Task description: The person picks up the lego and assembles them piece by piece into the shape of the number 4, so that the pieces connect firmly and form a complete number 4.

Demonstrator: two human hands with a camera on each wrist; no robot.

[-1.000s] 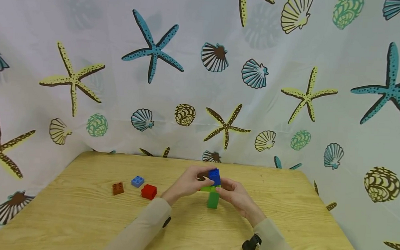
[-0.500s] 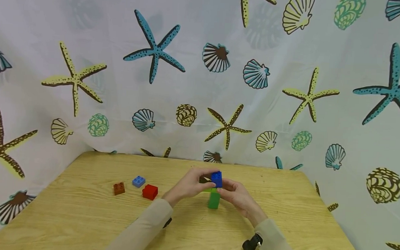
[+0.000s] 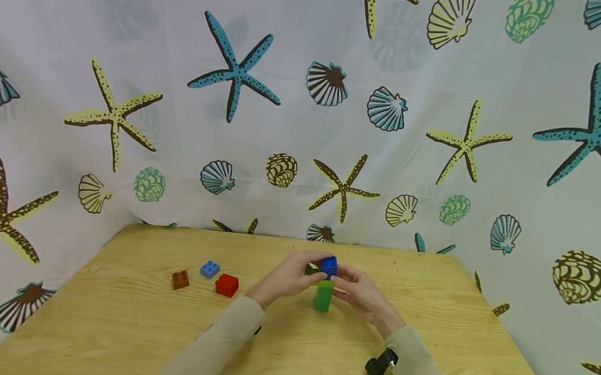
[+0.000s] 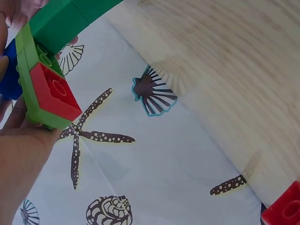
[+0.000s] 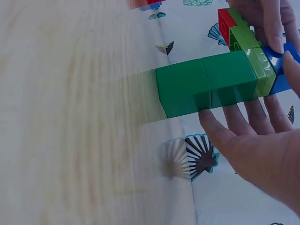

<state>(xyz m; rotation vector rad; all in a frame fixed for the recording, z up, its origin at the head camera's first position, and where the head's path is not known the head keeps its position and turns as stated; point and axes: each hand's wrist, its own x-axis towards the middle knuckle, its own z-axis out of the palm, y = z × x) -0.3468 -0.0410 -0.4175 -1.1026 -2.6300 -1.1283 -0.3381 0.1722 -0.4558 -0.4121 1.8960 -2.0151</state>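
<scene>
A stack of toy building bricks stands upright between the hands in the head view. Two green bricks (image 5: 206, 84) form its column, with lime pieces (image 5: 260, 75) across the top. A blue brick (image 3: 329, 267) sits uppermost. Beneath the lime overhang hangs a red brick (image 4: 54, 93), beside a darker green piece. The left hand (image 3: 291, 276) pinches the blue brick between thumb and fingers. Around the stack's right side curls the right hand (image 3: 367, 301), its thumb at the blue brick and its fingers behind the column. The left hand hides the overhang in the head view.
Left of the hands lie a loose red brick (image 3: 227, 285), a light blue brick (image 3: 210, 269) and a brown brick (image 3: 180, 279) on the wooden table (image 3: 127, 314). A white cloth (image 3: 293, 121) printed with shells and starfish hangs behind the table.
The blue brick and left hand have shifted slightly right. The lime overhang has turned further behind the left hand. The right hand's fingers have spread a little lower along the column.
</scene>
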